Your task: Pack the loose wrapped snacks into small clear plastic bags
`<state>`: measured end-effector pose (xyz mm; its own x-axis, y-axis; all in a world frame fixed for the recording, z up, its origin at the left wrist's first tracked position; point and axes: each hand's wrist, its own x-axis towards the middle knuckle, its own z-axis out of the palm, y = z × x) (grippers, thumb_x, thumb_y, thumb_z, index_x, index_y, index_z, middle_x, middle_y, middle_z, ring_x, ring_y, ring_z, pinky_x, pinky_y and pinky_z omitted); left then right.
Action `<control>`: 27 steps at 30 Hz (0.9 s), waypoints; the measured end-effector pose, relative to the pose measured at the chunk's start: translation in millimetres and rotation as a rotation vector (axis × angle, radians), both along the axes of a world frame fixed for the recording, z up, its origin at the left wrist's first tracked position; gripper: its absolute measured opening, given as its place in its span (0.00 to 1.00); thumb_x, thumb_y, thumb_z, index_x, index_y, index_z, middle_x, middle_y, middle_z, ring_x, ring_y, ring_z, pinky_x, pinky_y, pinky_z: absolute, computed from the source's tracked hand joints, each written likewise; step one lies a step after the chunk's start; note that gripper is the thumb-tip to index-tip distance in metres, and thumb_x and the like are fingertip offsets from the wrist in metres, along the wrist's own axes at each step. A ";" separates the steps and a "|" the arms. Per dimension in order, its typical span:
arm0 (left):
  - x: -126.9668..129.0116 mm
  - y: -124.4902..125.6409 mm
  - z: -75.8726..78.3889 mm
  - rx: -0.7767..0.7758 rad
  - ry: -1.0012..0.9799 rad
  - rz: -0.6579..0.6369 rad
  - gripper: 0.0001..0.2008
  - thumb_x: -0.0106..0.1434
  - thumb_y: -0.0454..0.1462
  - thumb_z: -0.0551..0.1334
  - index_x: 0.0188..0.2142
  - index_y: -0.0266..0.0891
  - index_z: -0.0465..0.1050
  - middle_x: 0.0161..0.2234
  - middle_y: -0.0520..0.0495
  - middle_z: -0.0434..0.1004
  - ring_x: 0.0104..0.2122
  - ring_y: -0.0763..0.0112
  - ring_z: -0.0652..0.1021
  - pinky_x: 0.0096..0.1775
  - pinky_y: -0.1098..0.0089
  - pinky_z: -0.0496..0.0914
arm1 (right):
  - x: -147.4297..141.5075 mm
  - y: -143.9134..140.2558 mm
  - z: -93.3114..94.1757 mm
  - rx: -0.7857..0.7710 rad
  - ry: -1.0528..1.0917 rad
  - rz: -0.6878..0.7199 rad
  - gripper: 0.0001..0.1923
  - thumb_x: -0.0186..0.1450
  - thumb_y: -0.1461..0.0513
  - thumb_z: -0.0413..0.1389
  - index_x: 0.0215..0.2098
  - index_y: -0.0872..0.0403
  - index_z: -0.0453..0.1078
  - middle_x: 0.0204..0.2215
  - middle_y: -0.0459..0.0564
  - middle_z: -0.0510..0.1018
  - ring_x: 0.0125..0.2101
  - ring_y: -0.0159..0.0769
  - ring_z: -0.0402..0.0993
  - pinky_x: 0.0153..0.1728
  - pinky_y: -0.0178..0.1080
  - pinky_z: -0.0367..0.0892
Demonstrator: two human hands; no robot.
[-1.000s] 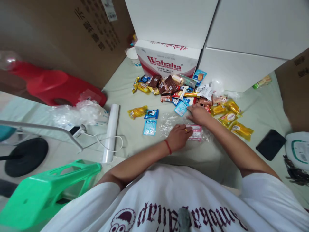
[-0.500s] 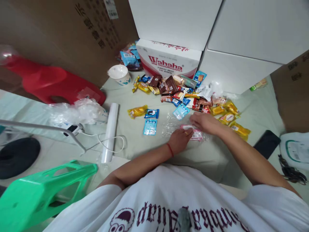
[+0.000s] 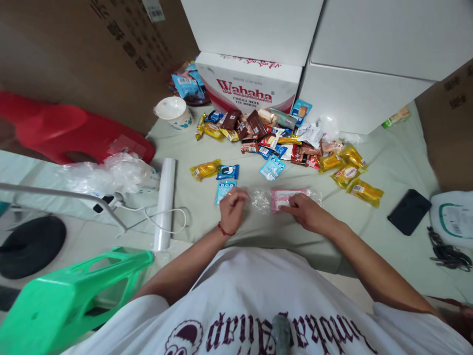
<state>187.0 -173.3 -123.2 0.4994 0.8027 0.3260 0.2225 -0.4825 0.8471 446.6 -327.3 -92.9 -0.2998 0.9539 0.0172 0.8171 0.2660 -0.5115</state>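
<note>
A pink-and-white packet [image 3: 278, 199] lies flat in front of me, with a crinkled clear plastic bag [image 3: 261, 201] around it and out to both sides. My right hand [image 3: 309, 212] has its fingers and thumb closed on the packet's right part, covering some of it. At the bag's left end, my left hand [image 3: 233, 209] is curled in a pinch on the plastic. Just behind that hand lies a light-blue sachet [image 3: 224, 189], partly covered by it. Beside the sachet are a blue snack packet [image 3: 228, 171] and a yellow-wrapped snack [image 3: 205, 170].
A pile of wrapped snacks [image 3: 257, 124] lies before the Wahaha box [image 3: 246, 88]. Several yellow packs [image 3: 365, 192] and a black phone [image 3: 409, 212] are to the right. A paper cup [image 3: 173, 112], a white plastic roll [image 3: 165, 204] and a green stool [image 3: 74, 286] stand left.
My left hand has moved left, away from the packet, drawing the plastic out. My right hand has come down onto the packet. The view has shifted slightly.
</note>
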 end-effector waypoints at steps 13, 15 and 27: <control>18.5 22.2 38.9 -0.174 0.666 -0.345 0.05 0.59 0.38 0.65 0.29 0.40 0.74 0.44 0.42 0.82 0.52 0.53 0.78 0.56 0.52 0.69 | -4.8 -24.4 11.4 0.063 -0.186 -0.146 0.19 0.74 0.56 0.54 0.61 0.48 0.74 0.50 0.58 0.76 0.47 0.48 0.67 0.48 0.49 0.63; 15.4 20.8 49.1 -0.412 0.567 -0.373 0.11 0.60 0.42 0.64 0.25 0.40 0.69 0.27 0.48 0.77 0.32 0.64 0.79 0.40 0.64 0.73 | -6.6 -26.8 5.6 0.070 -0.148 -0.151 0.19 0.74 0.58 0.54 0.62 0.47 0.73 0.50 0.57 0.76 0.47 0.47 0.67 0.48 0.49 0.63; 105.4 -46.8 38.7 -0.104 0.733 -0.364 0.20 0.69 0.32 0.53 0.54 0.42 0.79 0.46 0.41 0.82 0.44 0.61 0.81 0.45 0.65 0.73 | 4.0 -37.6 -10.1 0.210 0.320 -0.389 0.20 0.74 0.61 0.50 0.62 0.44 0.71 0.56 0.54 0.74 0.52 0.43 0.73 0.53 0.46 0.71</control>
